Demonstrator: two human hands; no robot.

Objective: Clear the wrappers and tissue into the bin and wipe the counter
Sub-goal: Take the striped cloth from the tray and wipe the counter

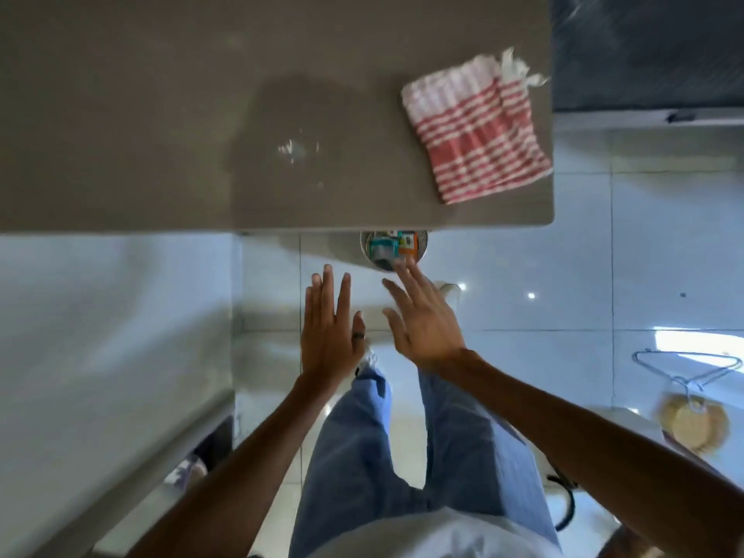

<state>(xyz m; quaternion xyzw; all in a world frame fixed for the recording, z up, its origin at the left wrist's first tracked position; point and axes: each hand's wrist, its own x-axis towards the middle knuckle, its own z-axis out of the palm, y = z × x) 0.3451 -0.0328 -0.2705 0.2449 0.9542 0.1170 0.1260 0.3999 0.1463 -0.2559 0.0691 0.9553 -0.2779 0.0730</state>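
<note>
Wrappers (392, 245) jumbled in bin (420, 251)

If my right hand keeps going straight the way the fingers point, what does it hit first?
Most likely the bin under the counter edge: the right hand is open, its fingertips overlapping the bin's rim, with wrappers inside. Depth is unclear; the hand may be above it.

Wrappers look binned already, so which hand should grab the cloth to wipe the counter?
Right, probably. The cloth lies at the counter's right end, and the right hand, open and empty by the bin, is on that side. The left hand, also empty, would have to cross over.
</note>
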